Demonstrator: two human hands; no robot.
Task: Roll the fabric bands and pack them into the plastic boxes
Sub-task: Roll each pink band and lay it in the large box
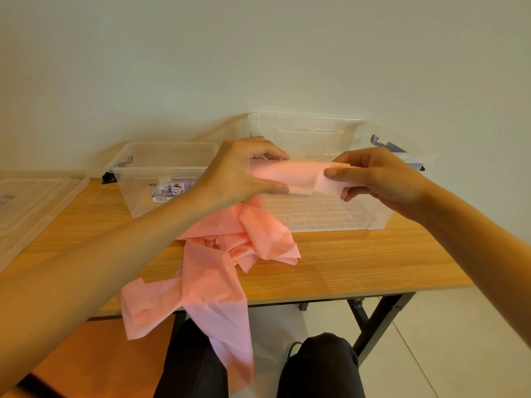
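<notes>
Band (298, 175) pinched by left hand (238, 173) and right hand (376, 179); lower tail blurred, perhaps cropped.

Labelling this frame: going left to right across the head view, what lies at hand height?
Clear lid → small clear box → left hand → right hand; both hands hold the pink fabric band.

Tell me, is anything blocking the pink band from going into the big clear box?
Nothing visible. The left hand and right hand hold the band right by the big box, whose top is open.
</notes>
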